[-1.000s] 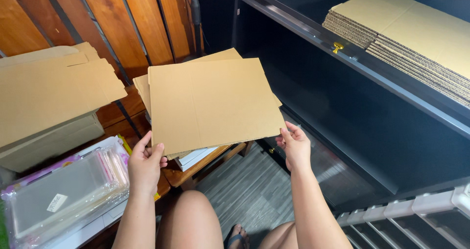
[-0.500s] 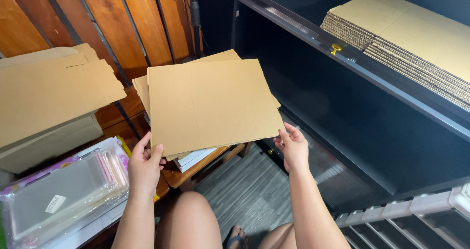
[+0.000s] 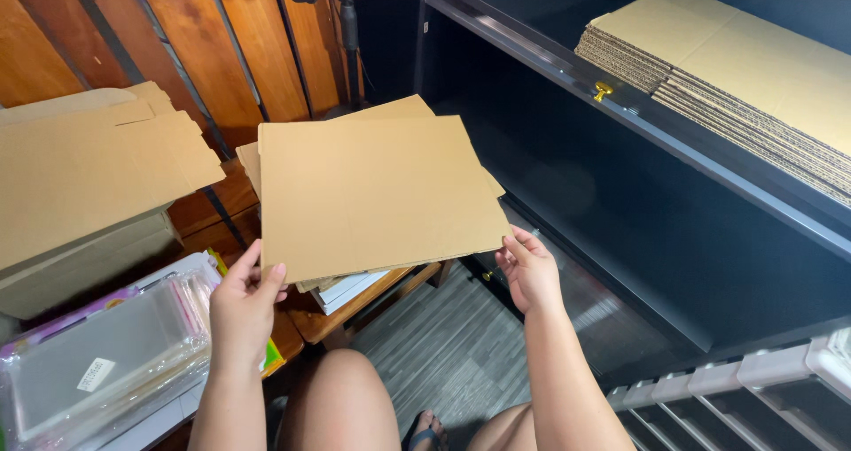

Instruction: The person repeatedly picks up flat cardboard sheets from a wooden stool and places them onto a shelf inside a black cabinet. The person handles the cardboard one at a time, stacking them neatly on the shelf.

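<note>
I hold a flat brown cardboard sheet out in front of me, tilted nearly level. My left hand pinches its near left corner. My right hand grips its near right corner. Under the sheet a pile of more flat cardboard sheets pokes out, lying on a low wooden table with white papers beneath.
A cardboard box with open flaps stands at left. Clear plastic bags in a tray lie at lower left. A dark metal shelf on the right carries a stack of folded cardboard. White plastic drawers sit at lower right.
The sheet has tipped flatter and shifted slightly left and down. Both hands keep their hold on its corners.
</note>
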